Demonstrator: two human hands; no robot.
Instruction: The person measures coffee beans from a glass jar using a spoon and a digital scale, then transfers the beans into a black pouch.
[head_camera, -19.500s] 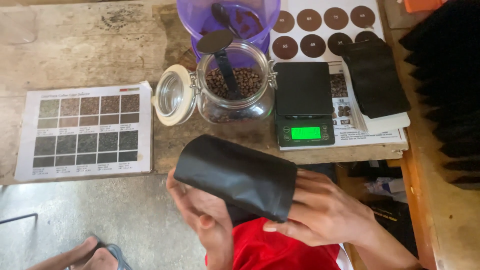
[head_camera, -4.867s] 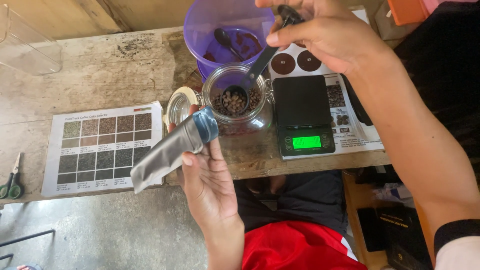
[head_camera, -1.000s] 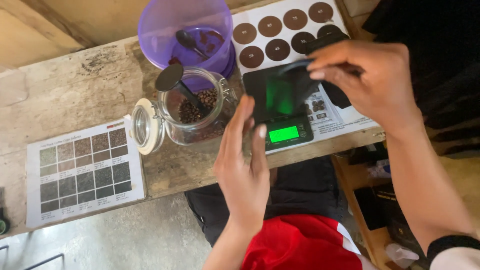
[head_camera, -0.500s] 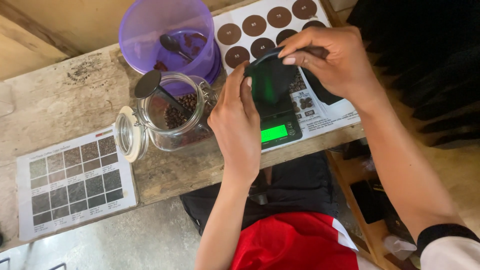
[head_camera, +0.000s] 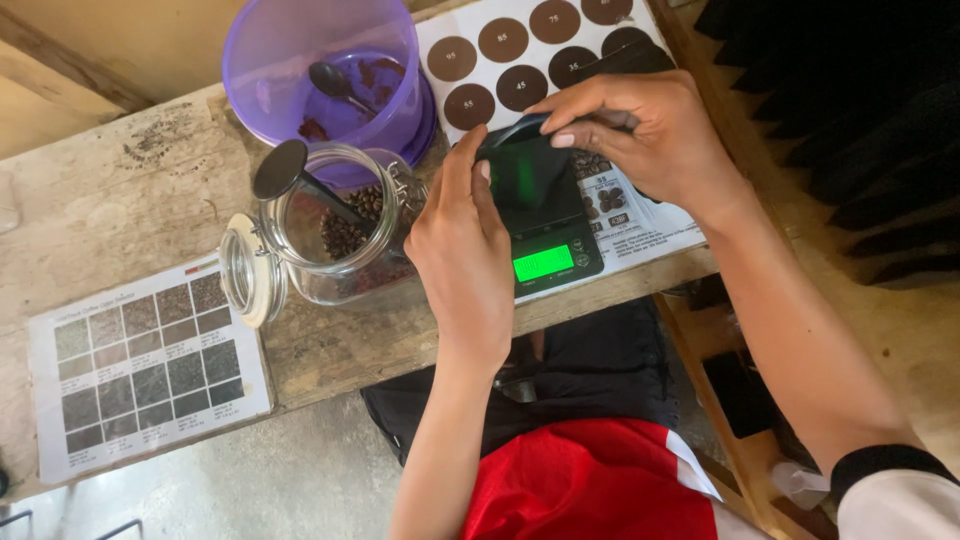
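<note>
A black pouch (head_camera: 535, 175) stands on a small black scale (head_camera: 550, 262) with a lit green display. My left hand (head_camera: 465, 250) presses against the pouch's left side. My right hand (head_camera: 640, 130) grips the pouch's top edge from the right. Left of the scale stands an open glass jar (head_camera: 335, 235) of coffee beans with a black scoop (head_camera: 285, 170) resting in it, its lid hanging open on the hinge.
A purple plastic tub (head_camera: 325, 75) with a spoon stands behind the jar. A sheet with brown circles (head_camera: 500, 50) lies under the scale, a chart of grey-brown squares (head_camera: 145, 365) at the left. Dark pouches (head_camera: 830, 110) are stacked at the right. The wooden table's edge (head_camera: 340, 370) runs near my body.
Both hands have closed in on the pouch standing on the scale. Earlier the right hand scooped beans while the left held the pouch tilted beside the jar.
</note>
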